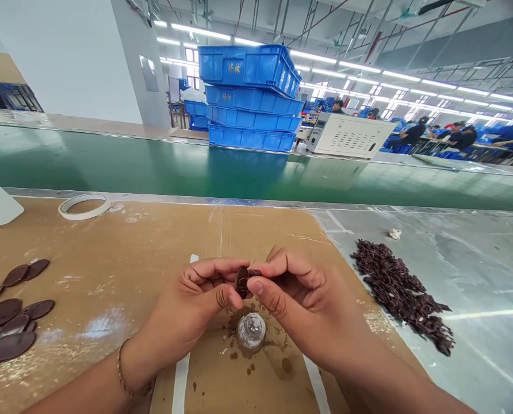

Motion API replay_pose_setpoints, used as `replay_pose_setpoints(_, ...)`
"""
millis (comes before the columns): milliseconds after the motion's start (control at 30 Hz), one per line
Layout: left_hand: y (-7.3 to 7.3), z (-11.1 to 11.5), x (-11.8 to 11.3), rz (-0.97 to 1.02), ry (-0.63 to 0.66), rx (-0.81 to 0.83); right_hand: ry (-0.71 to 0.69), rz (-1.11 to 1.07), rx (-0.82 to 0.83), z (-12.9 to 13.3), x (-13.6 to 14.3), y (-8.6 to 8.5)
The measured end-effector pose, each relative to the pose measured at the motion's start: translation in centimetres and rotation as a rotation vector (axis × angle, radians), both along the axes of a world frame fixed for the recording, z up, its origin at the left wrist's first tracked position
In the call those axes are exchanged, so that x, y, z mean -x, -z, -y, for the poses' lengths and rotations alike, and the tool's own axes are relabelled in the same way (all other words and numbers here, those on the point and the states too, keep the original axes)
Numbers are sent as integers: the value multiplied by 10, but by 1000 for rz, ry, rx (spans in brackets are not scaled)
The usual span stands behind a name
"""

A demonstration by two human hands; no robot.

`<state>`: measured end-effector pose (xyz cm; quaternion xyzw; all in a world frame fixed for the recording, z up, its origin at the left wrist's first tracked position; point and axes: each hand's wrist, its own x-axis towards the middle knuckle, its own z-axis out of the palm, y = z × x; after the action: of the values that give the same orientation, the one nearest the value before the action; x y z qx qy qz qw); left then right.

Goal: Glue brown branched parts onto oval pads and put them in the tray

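Between thumb and fingers, my left hand (205,293) grips a dark brown oval disc (241,282), tilted on edge. My right hand (295,287) is closed in a pinch on a small dark brown piece (253,273) that touches or nearly touches the disc. Its exact shape is partly hidden by the fingertips. Just below both hands, a small clear container (251,330) stands on the brown board among wet spots. To the left lies a loose group of similar brown oval discs (10,345). A heap of small dark brown pieces (398,287) lies at the right.
A tape roll (84,206) lies on the brown board (174,230). White tape strips (181,379) mark its front. Beyond runs a green belt (153,167), with stacked blue crates (252,109) and a pale metal box (351,135) behind it. People sit far right.
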<state>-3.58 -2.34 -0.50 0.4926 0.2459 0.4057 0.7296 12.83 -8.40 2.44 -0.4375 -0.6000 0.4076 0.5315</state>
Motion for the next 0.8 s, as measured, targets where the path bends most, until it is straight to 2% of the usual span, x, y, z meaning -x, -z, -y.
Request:
replay_pose_setpoints(233,3,0,0,-61,-16,-15,-78,-94,167,3,-2,-2)
replay_pose_setpoints(800,2,1,2,-100,-21,-18,-11,3,118,3,1,-7)
